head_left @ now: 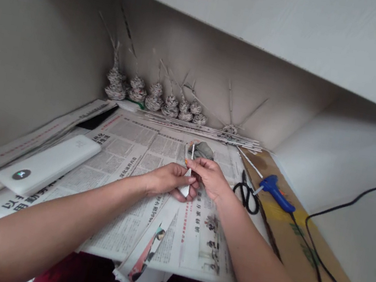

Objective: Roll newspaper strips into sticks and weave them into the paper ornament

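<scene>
Between both hands is a strip of printed paper [149, 245], its upper end rolled into a thin tube that points away from me. My left hand [170, 180] pinches the folded paper from the left side. Close against it, my right hand [208, 175] grips the rolled part with thumb and fingers. The strip's wide lower end, with a coloured picture on it, hangs down past the table's front edge. Just beyond the fingertips lies a crumpled grey cloth [203, 150]. Newspaper sheets [125, 149] cover the table under my hands.
Woven paper gourd shapes [154, 99] line the back wall, behind a bundle of paper sticks [207, 132]. At right are black-handled scissors [246, 196] and a blue glue gun [278, 193] with a cord, on cardboard [300, 246]. A white power bank [49, 163] sits left.
</scene>
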{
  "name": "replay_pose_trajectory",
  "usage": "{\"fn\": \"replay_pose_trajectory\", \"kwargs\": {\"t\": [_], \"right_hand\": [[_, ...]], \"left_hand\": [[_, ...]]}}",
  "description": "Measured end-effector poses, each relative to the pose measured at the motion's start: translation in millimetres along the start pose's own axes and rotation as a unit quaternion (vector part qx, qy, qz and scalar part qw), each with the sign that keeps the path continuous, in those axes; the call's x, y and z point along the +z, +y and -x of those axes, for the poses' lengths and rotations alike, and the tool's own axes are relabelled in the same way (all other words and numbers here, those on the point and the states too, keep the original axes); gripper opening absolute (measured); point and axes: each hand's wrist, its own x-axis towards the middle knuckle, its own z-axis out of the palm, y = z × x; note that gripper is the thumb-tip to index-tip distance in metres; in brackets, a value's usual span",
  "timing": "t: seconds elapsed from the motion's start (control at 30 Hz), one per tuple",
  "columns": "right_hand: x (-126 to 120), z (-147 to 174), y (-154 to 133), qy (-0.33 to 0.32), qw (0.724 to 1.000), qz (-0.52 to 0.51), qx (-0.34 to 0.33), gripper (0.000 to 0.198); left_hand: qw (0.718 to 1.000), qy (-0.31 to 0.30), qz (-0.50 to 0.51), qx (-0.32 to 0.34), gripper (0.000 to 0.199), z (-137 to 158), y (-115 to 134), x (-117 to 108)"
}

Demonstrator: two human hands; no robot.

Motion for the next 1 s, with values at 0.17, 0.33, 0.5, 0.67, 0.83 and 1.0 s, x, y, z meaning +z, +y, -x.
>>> {"fn": "replay_pose_trajectory", "kwargs": {"t": [0.17,0.33,0.5,0.67,0.83,1.0], "right_hand": [[3.5,-0.6,-0.7,0.032,0.999,-0.002,0.004,0.035],[-0.6,2.0,-4.0,-0.036,0.999,0.019,0.003,0.035],[-1.6,1.2,-1.7,0.002,1.000,0.007,-0.009,0.029],[3.1,1.7,-5.5,0.062,0.998,-0.018,-0.018,0.031],[1.8,4.4,-8.9,-0.003,1.000,-0.001,-0.013,0.031],[-2.4,0.3,-7.0,0.074,0.997,0.009,-0.027,0.032]], "left_hand": [[1.000,-0.004,-0.002,0.003,0.036,0.5,-0.3,-0.8],[1.000,-0.005,0.017,0.010,0.035,-0.7,-2.0,-5.6],[1.000,-0.007,0.014,0.015,0.031,-0.6,-3.2,-5.8],[1.000,-0.010,0.003,0.008,0.033,1.9,-0.1,-3.7],[1.000,-0.009,0.008,0.006,0.036,0.6,-1.8,-4.9],[1.000,-0.018,-0.008,0.010,0.035,-0.6,-3.9,-4.6]]}}
